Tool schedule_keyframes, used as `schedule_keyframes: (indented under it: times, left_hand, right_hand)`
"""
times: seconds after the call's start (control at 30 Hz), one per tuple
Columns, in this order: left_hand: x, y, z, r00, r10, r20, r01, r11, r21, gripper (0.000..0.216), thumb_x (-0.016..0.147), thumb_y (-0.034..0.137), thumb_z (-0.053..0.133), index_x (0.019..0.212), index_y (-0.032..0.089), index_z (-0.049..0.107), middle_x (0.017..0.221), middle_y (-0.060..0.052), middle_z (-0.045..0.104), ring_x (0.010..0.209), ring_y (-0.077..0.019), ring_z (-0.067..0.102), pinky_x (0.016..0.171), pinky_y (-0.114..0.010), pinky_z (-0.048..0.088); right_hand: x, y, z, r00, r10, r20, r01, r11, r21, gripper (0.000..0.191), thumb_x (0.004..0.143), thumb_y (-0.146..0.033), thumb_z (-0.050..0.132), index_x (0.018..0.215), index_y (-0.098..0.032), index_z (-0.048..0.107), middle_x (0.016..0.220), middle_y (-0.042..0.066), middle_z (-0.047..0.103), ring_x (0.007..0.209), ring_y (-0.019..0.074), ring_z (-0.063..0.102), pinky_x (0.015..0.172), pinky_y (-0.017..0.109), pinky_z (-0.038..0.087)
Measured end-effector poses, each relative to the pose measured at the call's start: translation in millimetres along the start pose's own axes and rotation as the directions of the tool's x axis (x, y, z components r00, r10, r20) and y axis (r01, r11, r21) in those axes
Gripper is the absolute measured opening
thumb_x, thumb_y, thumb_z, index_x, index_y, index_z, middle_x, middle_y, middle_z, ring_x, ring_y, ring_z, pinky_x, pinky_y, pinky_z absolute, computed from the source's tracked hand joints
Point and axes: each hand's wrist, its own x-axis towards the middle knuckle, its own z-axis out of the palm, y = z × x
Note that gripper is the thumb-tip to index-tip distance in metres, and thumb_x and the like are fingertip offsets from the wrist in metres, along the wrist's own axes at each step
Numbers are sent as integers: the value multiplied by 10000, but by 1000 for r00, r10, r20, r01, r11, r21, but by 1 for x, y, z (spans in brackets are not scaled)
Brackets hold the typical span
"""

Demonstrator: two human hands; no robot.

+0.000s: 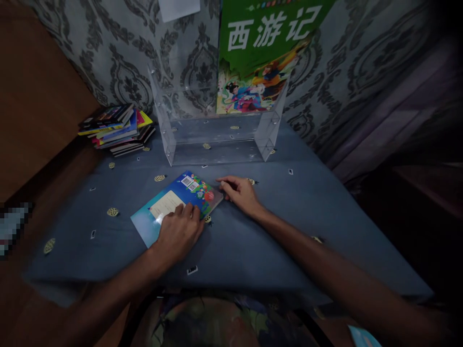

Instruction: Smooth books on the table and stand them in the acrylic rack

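Note:
A blue paperback book [164,205] lies at an angle on the cloth-covered table, its barcode and colourful pictures facing up. My left hand [181,229] rests over its near side, palm down, fingers slightly bent on the cover. Beside the book's right corner is my right hand [240,193], its index finger stretched out and its thumb a little apart from it. I see nothing held in it; whether its lower fingers touch the book's edge I cannot tell.
A clear acrylic stand [217,152] is behind the book, with a green picture book [249,62] upright in it. At the back left sits a stack of books [119,127]. Blue patterned cloth covers the table [307,202], and a patterned wall [126,62] rises behind.

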Motion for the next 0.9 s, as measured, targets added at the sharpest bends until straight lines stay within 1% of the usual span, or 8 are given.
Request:
schedule_keyframes:
  times: [0.13, 0.23, 0.33, 0.43, 0.6, 0.77, 0.83, 0.9]
  left_hand:
    - [2, -13, 6, 997, 46, -65, -46, 999, 0, 299, 1016, 404, 499, 1094, 163, 657, 1093, -132, 683, 1017, -297, 636, 787, -405, 553]
    - [13, -32, 12, 987, 102, -128, -104, 995, -12, 314, 1030, 379, 472, 1188, 165, 640, 1209, -127, 667, 1110, -284, 612, 906, -428, 521]
    - [33, -51, 19, 978, 133, -160, -141, 989, -42, 366, 1033, 348, 458, 1337, 178, 570, 1363, -129, 616, 1237, -276, 579, 1005, -442, 478]
    - [56, -64, 25, 983, 106, -147, -117, 991, -69, 415, 1042, 354, 429, 1417, 197, 512, 1494, -122, 534, 1358, -264, 514, 1088, -447, 428]
    - [79, -74, 28, 993, 65, -97, -77, 989, -125, 468, 1052, 373, 384, 1463, 171, 480, 1547, -138, 482, 1417, -254, 469, 1143, -442, 388]
    - [75, -84, 29, 988, 100, -114, -123, 968, -217, 466, 1055, 354, 375, 1481, 183, 453, 1574, -105, 452, 1451, -222, 424, 1182, -399, 345]
    - [67, -87, 25, 994, 50, -99, -71, 972, -222, 453, 1046, 360, 410, 1459, 187, 478, 1534, -108, 496, 1393, -231, 488, 1145, -385, 392]
    - [56, -88, 18, 996, -61, -69, 48, 984, -171, 422, 1034, 369, 443, 1399, 178, 537, 1421, -128, 583, 1286, -264, 573, 1041, -396, 480]
  right_hand:
    - [-3, -4, 2, 992, -121, 36, 126, 963, -239, 259, 871, -297, 571, 1000, -203, 775, 826, 33, 742, 679, 164, 620, 628, 278, 467]
    - [-5, -5, 3, 980, -162, 113, 191, 918, -347, 241, 885, -252, 588, 1029, -208, 776, 842, 36, 736, 681, 158, 616, 649, 277, 459]
    - [-5, -4, 3, 971, -186, 153, 232, 892, -388, 221, 898, -226, 597, 1031, -208, 773, 852, 32, 723, 680, 150, 613, 656, 270, 455]
    - [-5, -3, 3, 962, -207, 176, 262, 878, -401, 211, 916, -225, 598, 1041, -205, 768, 840, 26, 705, 672, 145, 604, 659, 269, 453]
    - [-7, -5, 2, 956, -203, 213, 281, 845, -455, 209, 953, -237, 589, 1071, -199, 756, 851, 33, 686, 679, 150, 603, 651, 270, 441]
    - [-11, -14, 2, 946, -182, 267, 312, 734, -604, 234, 995, -266, 537, 1104, -211, 737, 976, 60, 682, 770, 172, 636, 670, 278, 446]
    - [-14, -19, 2, 950, -160, 270, 305, 669, -678, 241, 1003, -280, 525, 1105, -208, 732, 1031, 81, 676, 814, 196, 647, 664, 289, 447]
    - [-17, -25, 4, 951, -138, 277, 302, 607, -735, 245, 1010, -281, 506, 1092, -208, 726, 1046, 95, 672, 796, 203, 643, 632, 294, 434]
